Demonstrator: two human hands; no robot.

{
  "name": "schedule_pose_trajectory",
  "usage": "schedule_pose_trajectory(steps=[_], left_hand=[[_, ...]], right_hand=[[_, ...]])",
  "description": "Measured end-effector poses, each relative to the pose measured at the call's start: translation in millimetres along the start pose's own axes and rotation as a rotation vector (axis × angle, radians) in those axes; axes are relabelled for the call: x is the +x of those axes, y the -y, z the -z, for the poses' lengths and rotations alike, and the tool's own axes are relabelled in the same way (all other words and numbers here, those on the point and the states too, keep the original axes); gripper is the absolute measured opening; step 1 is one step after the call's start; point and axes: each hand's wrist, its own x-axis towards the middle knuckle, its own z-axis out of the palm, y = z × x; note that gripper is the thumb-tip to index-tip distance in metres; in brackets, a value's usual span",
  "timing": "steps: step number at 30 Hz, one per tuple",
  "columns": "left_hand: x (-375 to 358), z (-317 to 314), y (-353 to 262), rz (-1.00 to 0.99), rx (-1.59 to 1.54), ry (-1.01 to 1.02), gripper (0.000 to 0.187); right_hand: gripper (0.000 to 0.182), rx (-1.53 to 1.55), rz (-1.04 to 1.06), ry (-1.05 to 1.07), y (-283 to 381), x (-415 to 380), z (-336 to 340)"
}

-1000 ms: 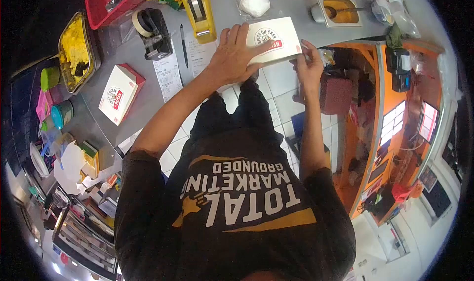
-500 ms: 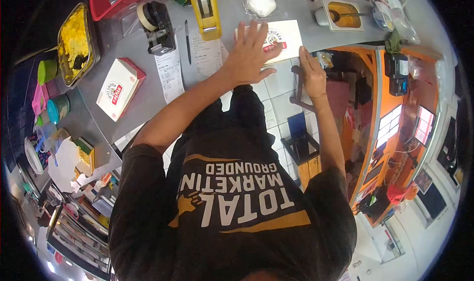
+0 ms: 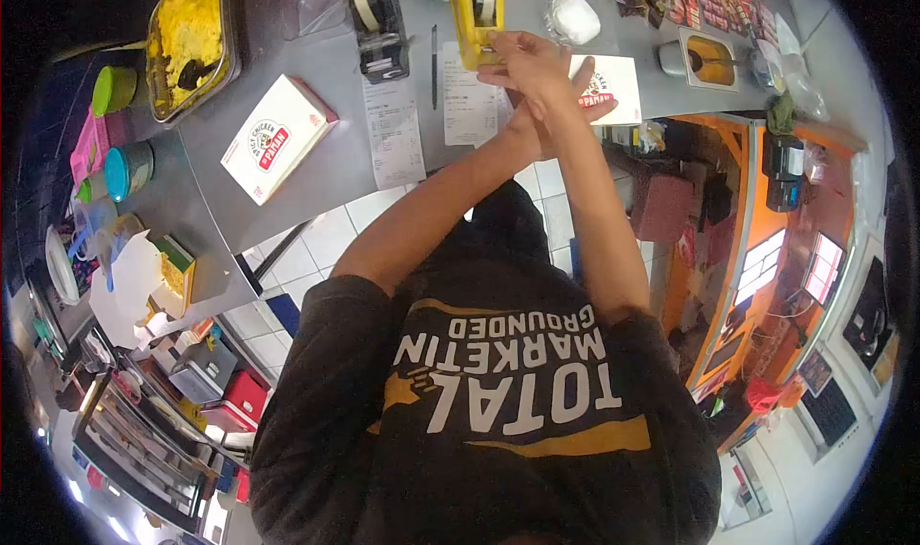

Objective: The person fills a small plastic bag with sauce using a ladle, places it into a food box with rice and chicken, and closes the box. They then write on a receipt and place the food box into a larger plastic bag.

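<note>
My right hand (image 3: 532, 64) crosses over my left wrist and reaches the front end of a yellow tape dispenser (image 3: 470, 33). Its fingers are bent around that end; any tape between them is too small to make out. Under the right forearm, my left hand (image 3: 589, 95) is partly hidden, its visible fingers spread flat over a white and red printed food box (image 3: 623, 80). The box lies at the table's near edge. A second such box (image 3: 273, 143) lies to the left. Between the boxes are two printed receipts (image 3: 395, 138) (image 3: 470, 114) and a black pen (image 3: 434, 66).
A black tape dispenser (image 3: 380, 42) stands left of the yellow one. At the far left is a tray of yellow food (image 3: 187, 47). A white wrapped bundle (image 3: 573, 18) lies behind the right box, and a metal container with a ladle (image 3: 704, 58) stands farther right.
My right hand has left the box's right edge and crossed leftward over my left arm to the yellow dispenser. My left hand stays on the box. The whole view has shifted.
</note>
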Motion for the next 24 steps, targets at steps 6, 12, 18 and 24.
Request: schedule_pose_trajectory(steps=[6, 12, 18, 24], left_hand=[[0.6, -20.5, 0.7, 0.008, -0.054, -0.05, 0.052], [4.5, -49.6, -3.0, 0.167, -0.055, -0.084, 0.054], [5.7, -4.5, -3.5, 0.032, 0.078, -0.064, 0.046], [4.7, -4.9, -3.9, 0.1, -0.003, -0.083, 0.05]], right_hand=[[0.038, 0.064, 0.064, -0.071, -18.6, 11.1, -2.9], [0.032, 0.054, 0.123, -0.146, -33.6, -41.4, -4.9], [0.027, 0.014, 0.142, -0.167, -43.8, -35.4, -7.7], [0.022, -0.133, 0.208, -0.127, -22.0, -64.8, 17.3]])
